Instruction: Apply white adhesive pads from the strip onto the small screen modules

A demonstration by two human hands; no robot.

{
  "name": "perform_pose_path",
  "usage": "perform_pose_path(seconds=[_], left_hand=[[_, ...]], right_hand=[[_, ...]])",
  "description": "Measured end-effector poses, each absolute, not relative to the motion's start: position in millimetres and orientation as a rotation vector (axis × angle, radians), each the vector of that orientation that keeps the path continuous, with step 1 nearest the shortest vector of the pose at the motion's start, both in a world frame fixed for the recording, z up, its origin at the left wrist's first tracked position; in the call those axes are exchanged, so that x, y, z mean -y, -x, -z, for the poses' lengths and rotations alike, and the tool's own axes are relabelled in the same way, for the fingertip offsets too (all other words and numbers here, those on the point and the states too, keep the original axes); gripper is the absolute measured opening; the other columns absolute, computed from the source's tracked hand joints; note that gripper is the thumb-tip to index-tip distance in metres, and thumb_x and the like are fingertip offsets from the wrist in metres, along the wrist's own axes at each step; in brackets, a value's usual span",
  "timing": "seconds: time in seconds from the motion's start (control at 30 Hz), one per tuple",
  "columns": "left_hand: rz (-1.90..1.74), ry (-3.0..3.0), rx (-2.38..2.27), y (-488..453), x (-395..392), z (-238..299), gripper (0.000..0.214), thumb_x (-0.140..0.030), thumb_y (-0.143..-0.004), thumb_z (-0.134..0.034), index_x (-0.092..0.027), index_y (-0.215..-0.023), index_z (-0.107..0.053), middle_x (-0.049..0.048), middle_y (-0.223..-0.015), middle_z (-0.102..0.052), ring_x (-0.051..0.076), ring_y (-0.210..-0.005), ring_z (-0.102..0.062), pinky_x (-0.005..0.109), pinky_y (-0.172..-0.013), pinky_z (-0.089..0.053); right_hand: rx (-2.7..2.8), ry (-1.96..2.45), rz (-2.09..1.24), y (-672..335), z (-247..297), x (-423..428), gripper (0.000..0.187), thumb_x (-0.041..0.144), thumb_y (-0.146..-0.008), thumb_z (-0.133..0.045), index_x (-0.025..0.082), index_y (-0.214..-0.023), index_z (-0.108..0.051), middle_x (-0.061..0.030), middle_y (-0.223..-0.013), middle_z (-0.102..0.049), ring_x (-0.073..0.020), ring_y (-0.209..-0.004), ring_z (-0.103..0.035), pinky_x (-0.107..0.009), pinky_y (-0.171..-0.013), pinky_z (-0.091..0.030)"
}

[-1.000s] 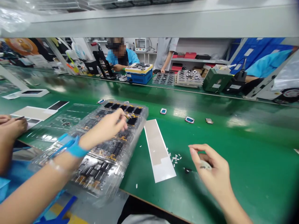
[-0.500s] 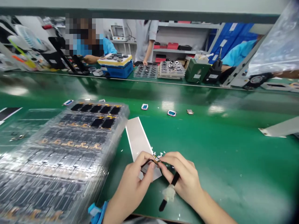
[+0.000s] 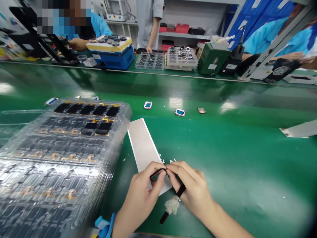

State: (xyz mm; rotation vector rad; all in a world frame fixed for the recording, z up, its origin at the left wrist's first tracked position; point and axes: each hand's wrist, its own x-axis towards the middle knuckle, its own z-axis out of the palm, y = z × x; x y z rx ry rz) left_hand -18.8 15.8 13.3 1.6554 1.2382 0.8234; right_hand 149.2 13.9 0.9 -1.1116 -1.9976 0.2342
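My left hand [image 3: 146,186] is closed, thumb and fingers pinching a small black-edged screen [image 3: 156,174] that is held tilted. My right hand [image 3: 192,185] meets it at the screen's right edge, with thumb and index fingertips pressed together there. Tucked under the right hand's fingers is a black stick-like tool [image 3: 163,217] with a whitish wad [image 3: 172,205] wrapped around it. Below the hands lies a pale, white-edged strip [image 3: 145,143], partly covered by the left fingers. Small white scraps [image 3: 172,161] are scattered just beyond the fingertips.
On the left stands a stack of clear plastic trays [image 3: 119,138] with black screens in the far rows. Small blue-faced frames [image 3: 180,112] and a flat grey piece [image 3: 201,110] lie farther back. Co-workers sit and stand behind the bench, near a blue box [image 3: 116,59].
The camera view has tipped down and shifted slightly. The screen has turned between my fingers, and the orange part seen at its edge is now hidden. The black tool has swung a little left.
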Motion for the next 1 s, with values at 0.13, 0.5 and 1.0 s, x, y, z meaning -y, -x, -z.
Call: perform_pose_path(seconds=[0.13, 0.5, 1.0], left_hand=[[-0.803, -1.627, -1.228, 18.0, -14.4, -13.5, 0.013, -0.025, -0.098, -0.05, -0.022, -0.092, -0.06, -0.0032, -0.076, -0.065, 0.011, -0.064, -0.059, 0.019, -0.062, -0.044], [-0.821, -1.428, -1.222, 23.1, -13.0, -1.7, 0.017, -0.034, -0.102, -0.044, -0.023, -0.099, -0.056, 0.0006, -0.088, -0.068, 0.012, -0.065, -0.059, 0.023, -0.061, -0.045], [-0.866, -1.424, -1.19, 22.7, -9.9, -6.7, 0.018, -0.033, -0.103, -0.041, -0.021, -0.097, -0.053, 0.0006, -0.08, -0.061, 0.013, -0.07, -0.057, 0.021, -0.055, -0.04]], right_hand=[[1.987, 1.193, -0.328, -150.4, -2.0, -13.0, 0.013, 0.008, -0.093, -0.054, 0.016, -0.101, -0.061, -0.006, -0.089, -0.067, -0.0127, -0.074, -0.066, -0.021, -0.06, -0.05], [1.968, 1.464, -0.403, -169.9, 0.0, -23.1, 0.016, 0.014, -0.093, -0.051, 0.02, -0.087, -0.064, -0.0005, -0.081, -0.066, -0.0105, -0.066, -0.063, -0.021, -0.061, -0.044], [1.817, 1.376, -0.598, -170.4, -14.2, -27.4, 0.025, 0.025, -0.09, -0.062, 0.02, -0.067, -0.056, 0.0046, -0.059, -0.05, -0.0072, -0.046, -0.04, -0.021, -0.044, -0.032]])
